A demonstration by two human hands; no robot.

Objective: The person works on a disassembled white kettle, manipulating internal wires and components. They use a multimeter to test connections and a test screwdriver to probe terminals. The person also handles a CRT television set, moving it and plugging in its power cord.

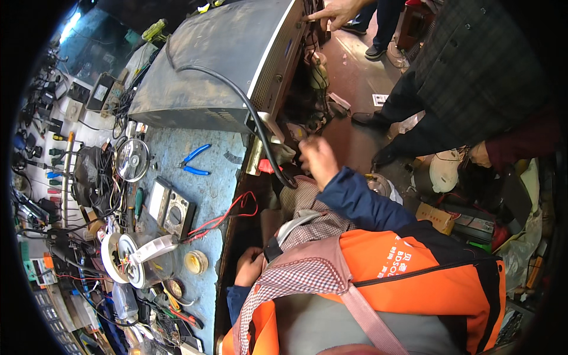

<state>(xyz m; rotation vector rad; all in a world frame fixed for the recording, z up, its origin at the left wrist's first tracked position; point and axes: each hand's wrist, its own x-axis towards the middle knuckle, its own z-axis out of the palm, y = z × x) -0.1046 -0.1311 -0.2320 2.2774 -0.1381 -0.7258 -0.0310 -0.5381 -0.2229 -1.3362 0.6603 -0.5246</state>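
Note:
My right hand (317,159), in a dark blue sleeve, is blurred with curled fingers beside the front edge of the bench; whether it holds anything is unclear. My left hand (250,265) is bent near my checked apron (306,270), its fingers partly hidden. A thick black cable (230,84) runs over a large grey metal-cased device (208,49) and hangs down near my right hand. Blue-handled cutters (195,159) and an analog multimeter (173,213) with red leads (222,217) lie on the blue bench top (204,186).
A co-worker's hand (337,13) points at the device's front panel. Another hand (480,155) hangs at the right. A clear container with a white lid (133,262), a small round tin (195,262) and tangled wires crowd the bench. Boxes (435,218) and scrap lie on the floor.

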